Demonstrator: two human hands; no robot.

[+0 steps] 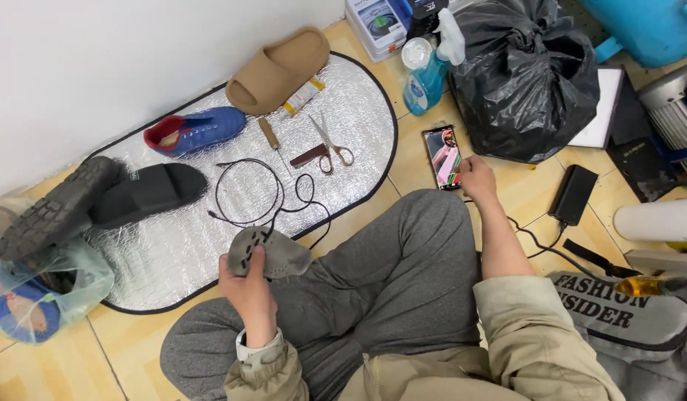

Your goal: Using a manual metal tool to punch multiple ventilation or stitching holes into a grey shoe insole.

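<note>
A grey insole (273, 255) with punched holes rests on the person's knee, the left hand (247, 286) clamped on it, black cord (247, 189) threaded only partway. The right hand (477, 178) touches a smartphone (441, 156), fingers loosely curled.

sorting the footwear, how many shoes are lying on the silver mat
4: tan slide at the far end, blue shoe beside it, black slipper mid-mat, black boot at its left edge. More may sit hidden in the plastic bag.
</note>
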